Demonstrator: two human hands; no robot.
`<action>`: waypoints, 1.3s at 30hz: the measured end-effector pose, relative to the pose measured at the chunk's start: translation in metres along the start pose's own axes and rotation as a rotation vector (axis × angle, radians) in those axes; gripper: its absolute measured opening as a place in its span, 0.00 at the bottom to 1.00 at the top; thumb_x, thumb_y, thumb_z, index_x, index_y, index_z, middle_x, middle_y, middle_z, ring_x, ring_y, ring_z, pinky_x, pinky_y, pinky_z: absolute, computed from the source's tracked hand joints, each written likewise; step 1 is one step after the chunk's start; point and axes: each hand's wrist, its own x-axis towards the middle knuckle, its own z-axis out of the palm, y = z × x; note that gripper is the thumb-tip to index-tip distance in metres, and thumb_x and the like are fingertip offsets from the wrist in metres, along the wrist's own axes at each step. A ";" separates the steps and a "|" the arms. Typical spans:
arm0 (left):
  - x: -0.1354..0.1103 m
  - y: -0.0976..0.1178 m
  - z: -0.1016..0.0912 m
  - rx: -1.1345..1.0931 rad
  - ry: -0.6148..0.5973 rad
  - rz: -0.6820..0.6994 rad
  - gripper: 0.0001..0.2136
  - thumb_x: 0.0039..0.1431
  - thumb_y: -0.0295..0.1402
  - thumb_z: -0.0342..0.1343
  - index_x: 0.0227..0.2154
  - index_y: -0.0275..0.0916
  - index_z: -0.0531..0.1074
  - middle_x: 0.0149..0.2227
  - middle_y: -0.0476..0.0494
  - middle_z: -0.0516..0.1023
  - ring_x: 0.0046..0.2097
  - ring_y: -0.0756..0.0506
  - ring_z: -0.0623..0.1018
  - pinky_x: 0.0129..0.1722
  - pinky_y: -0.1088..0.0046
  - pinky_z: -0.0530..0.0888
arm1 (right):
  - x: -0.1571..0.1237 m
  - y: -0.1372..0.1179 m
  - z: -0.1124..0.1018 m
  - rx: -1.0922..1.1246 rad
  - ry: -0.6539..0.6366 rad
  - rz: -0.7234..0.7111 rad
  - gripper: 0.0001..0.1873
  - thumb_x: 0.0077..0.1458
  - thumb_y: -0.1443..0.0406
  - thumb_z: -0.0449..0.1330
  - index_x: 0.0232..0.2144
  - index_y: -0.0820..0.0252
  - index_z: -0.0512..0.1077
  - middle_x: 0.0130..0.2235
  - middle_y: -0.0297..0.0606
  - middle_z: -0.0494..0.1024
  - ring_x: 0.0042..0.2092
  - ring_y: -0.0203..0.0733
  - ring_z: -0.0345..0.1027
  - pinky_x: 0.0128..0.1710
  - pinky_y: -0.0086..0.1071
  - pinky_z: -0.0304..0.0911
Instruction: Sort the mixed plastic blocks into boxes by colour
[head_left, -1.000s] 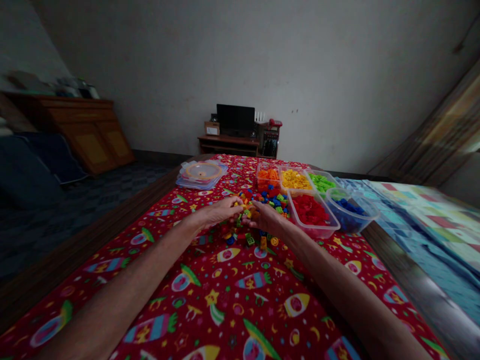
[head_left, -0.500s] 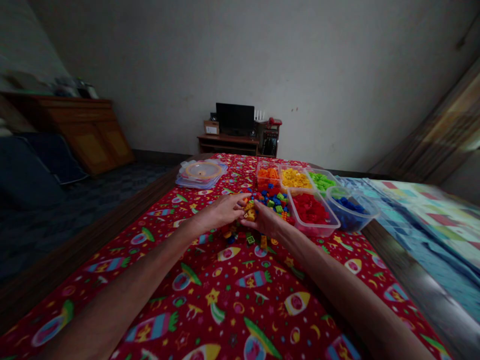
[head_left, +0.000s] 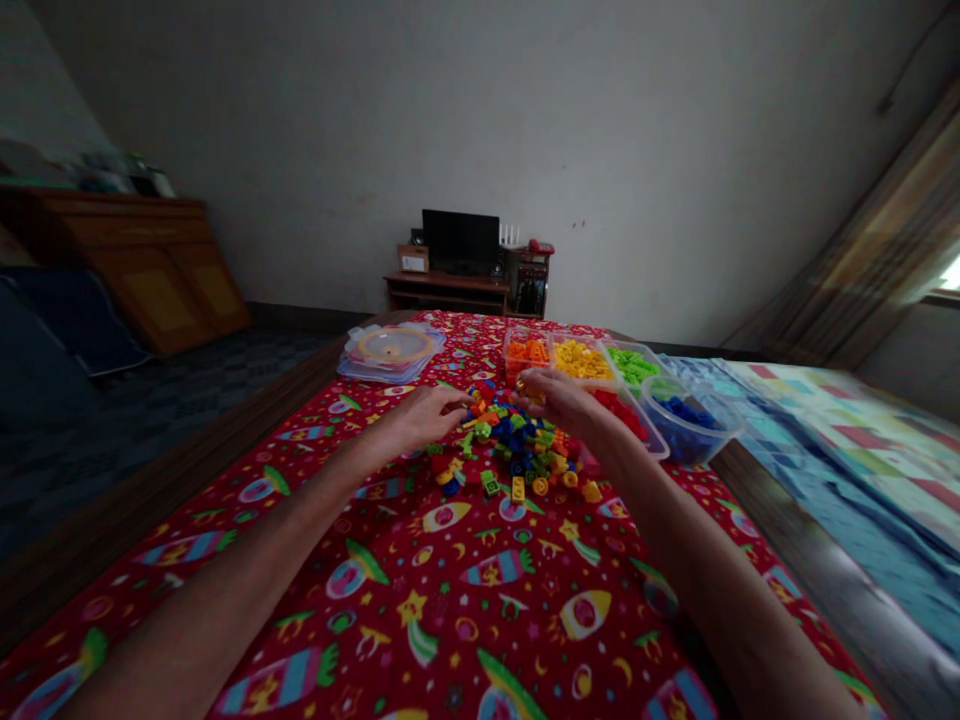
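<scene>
A loose pile of mixed plastic building blocks [head_left: 517, 435] in red, blue, green, orange and yellow lies on the red patterned tablecloth [head_left: 450, 600]. My left hand [head_left: 427, 418] hovers by the pile's left edge, fingers bent and apart, with nothing visible in them. Above the pile's far right side, my right hand [head_left: 559, 397] has its fingers curled round yellow blocks [head_left: 531, 392]; how many is hidden. Just past that hand stand an open box of yellow blocks [head_left: 581, 360] and one of orange blocks [head_left: 527, 354]. My right hand and forearm partly cover the box of red blocks [head_left: 626, 412].
Green blocks [head_left: 634, 365] fill a box at the back right, and a round tub [head_left: 694, 440] holds blue ones. Stacked clear lids [head_left: 394, 352] lie at the far left of the table. A bed [head_left: 825, 440] adjoins the right side.
My hands have moved apart. The right hand has lifted away with yellow blocks toward the boxes, while the left has drawn back slightly left, uncovering the pile.
</scene>
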 end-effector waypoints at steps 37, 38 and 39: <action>-0.008 -0.011 0.012 0.156 -0.460 0.057 0.08 0.47 0.27 0.56 0.32 0.40 0.77 0.32 0.51 0.80 0.34 0.50 0.76 0.31 0.82 0.68 | -0.079 0.065 0.008 -1.710 -0.334 -0.635 0.16 0.55 0.71 0.54 0.46 0.60 0.71 0.45 0.48 0.74 0.48 0.47 0.66 0.44 0.38 0.62; -0.008 -0.012 0.012 0.160 -0.450 0.059 0.09 0.47 0.28 0.56 0.33 0.40 0.77 0.34 0.51 0.80 0.35 0.49 0.77 0.32 0.82 0.68 | -0.078 0.068 0.005 -1.706 -0.315 -0.666 0.16 0.56 0.71 0.54 0.47 0.61 0.71 0.46 0.49 0.73 0.48 0.47 0.65 0.46 0.39 0.62; -0.008 -0.011 0.012 0.161 -0.443 0.066 0.10 0.48 0.29 0.57 0.35 0.41 0.76 0.35 0.50 0.80 0.36 0.49 0.77 0.32 0.82 0.68 | -0.077 0.070 0.002 -1.708 -0.309 -0.687 0.16 0.56 0.72 0.54 0.47 0.62 0.70 0.46 0.49 0.72 0.48 0.47 0.65 0.47 0.40 0.62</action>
